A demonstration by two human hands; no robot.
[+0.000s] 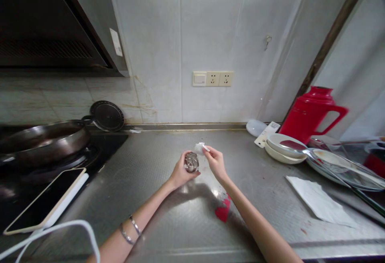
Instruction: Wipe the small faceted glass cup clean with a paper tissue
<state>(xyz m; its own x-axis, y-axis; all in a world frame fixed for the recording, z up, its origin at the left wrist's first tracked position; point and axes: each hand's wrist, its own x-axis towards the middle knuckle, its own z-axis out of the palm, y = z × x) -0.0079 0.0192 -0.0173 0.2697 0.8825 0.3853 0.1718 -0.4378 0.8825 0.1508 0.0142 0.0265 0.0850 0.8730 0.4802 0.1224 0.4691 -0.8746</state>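
Note:
My left hand (pixel 180 171) is closed around a small round shiny thing (pixel 191 162), grey-brown and glassy or metallic; I cannot tell whether it is a jar. Its rounded end faces me between thumb and fingers. Just right of it, my right hand (pixel 215 162) pinches a crumpled white piece of tissue (pixel 199 148) between thumb and fingertips. The tissue is close to the upper right edge of the round thing; whether they touch is unclear. Both hands are above the steel counter (pixel 162 215). Torn red scraps (pixel 223 211) lie on the counter beside my right forearm.
On the left, a pan (pixel 45 142) stands on the black stove, with a phone (pixel 45 203) and white cable (pixel 72 223) nearer me. A folded paper towel (pixel 320 201), stacked bowls (pixel 284 156), plates with utensils and a red thermos (pixel 309 114) stand right. Sockets (pixel 213 79) are on the wall.

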